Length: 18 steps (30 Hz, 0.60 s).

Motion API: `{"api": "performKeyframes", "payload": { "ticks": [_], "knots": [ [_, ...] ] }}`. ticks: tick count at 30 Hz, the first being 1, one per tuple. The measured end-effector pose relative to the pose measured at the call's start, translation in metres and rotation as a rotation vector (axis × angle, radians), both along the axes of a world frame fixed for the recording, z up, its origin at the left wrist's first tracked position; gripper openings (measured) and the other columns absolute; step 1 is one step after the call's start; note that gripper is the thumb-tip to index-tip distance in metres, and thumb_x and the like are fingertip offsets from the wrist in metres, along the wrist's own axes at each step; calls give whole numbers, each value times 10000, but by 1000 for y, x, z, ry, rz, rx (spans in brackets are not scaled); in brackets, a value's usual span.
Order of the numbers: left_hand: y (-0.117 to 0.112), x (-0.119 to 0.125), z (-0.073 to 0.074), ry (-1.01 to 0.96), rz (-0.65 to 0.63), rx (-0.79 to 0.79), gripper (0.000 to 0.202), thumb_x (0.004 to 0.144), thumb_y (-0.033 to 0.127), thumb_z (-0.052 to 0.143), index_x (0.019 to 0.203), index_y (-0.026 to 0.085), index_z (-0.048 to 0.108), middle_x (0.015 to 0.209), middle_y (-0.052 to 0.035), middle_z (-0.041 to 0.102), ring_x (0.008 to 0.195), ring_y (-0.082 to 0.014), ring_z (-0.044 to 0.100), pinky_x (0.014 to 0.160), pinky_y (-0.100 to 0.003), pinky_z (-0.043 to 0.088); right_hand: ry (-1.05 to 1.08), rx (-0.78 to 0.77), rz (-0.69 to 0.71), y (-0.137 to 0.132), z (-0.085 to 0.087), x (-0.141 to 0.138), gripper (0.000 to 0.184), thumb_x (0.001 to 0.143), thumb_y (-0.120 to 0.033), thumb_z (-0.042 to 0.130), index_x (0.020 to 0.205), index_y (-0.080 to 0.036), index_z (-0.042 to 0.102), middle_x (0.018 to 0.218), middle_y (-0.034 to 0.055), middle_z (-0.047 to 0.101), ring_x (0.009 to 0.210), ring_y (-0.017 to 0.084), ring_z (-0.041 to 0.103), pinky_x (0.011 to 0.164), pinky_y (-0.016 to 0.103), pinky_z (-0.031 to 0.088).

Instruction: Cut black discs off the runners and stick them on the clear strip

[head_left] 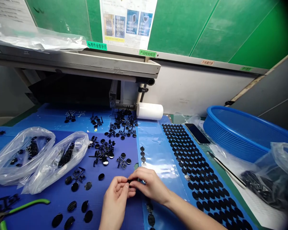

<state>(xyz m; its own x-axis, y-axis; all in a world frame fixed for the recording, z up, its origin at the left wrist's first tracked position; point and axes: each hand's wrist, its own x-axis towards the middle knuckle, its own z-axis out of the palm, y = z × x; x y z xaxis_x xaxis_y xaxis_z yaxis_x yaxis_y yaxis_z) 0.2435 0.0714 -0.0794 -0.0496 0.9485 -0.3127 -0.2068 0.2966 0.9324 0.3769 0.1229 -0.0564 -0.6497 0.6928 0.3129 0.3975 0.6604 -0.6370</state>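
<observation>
Sitting between both hands [151, 187], a small black piece [130, 181].

Glossy black plastic discs [88, 216]; matt blue corrugated plastic board [38, 188]; clear polythene bags [60, 163].

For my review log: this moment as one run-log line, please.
Left hand and right hand | both pinch small black plastic piece | nearby: oval black plastic discs on blue corrugated plastic board

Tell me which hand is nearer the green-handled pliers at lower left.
Left. The left hand is nearer, to the right of the green-handled pliers, past loose black discs. The right hand lies farther right; both hands pinch a small black part.
</observation>
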Motion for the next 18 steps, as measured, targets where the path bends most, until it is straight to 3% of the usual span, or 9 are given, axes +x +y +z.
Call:
{"api": "performKeyframes", "payload": {
  "ticks": [2, 3, 7, 9, 12, 18],
  "knots": [
    [-4, -8, -1, 131, -50, 31, 252, 779, 340, 434, 952, 157, 448, 876, -91, 613, 789, -196, 603, 740, -328, 476, -10, 6, -49, 13, -2, 5, 67, 829, -210, 539, 845, -194, 602, 753, 7, 629, 690, 135, 582, 636, 235, 469],
    [-6, -15, -2, 286, -60, 71, 284, 788, 346, 415, 1007, 168, 447, 946, -100, 600, 838, -208, 589, 756, -338, 467, -17, 14, -93, 26, -3, 10, 73, 840, -211, 527, 851, -183, 594, 774, 4, 627, 707, 136, 583, 653, 249, 470],
    [-10, -54, -11, 1201, 25, 259, 301, 801, 320, 394, 1035, 166, 506, 1015, -111, 562, 946, -276, 497, 778, -408, 404, -78, 64, -340, 93, -13, 37, 153, 889, -247, 455, 936, -138, 551, 877, 30, 589, 754, 162, 579, 672, 339, 480],
    [-9, -70, -17, 1466, 10, 278, 286, 806, 283, 393, 1014, 137, 525, 974, -116, 565, 909, -278, 487, 741, -408, 396, -140, 79, -395, 120, -21, 49, 147, 879, -255, 474, 919, -142, 559, 888, 30, 585, 748, 160, 575, 680, 345, 478],
    [-4, -80, -25, 1564, -69, 289, 264, 822, 242, 375, 1011, 136, 525, 925, -94, 572, 836, -239, 495, 699, -369, 392, -235, 95, -391, 141, -35, 56, 139, 864, -258, 501, 903, -143, 568, 908, 33, 584, 777, 167, 570, 701, 356, 472],
    [-1, -80, -31, 1564, -81, 321, 243, 822, 165, 349, 965, 139, 542, 858, -72, 583, 795, -213, 501, 716, -350, 365, -352, 125, -367, 145, -48, 54, 145, 864, -260, 500, 932, -149, 564, 957, 41, 575, 832, 183, 559, 737, 379, 459]
  ]
}}
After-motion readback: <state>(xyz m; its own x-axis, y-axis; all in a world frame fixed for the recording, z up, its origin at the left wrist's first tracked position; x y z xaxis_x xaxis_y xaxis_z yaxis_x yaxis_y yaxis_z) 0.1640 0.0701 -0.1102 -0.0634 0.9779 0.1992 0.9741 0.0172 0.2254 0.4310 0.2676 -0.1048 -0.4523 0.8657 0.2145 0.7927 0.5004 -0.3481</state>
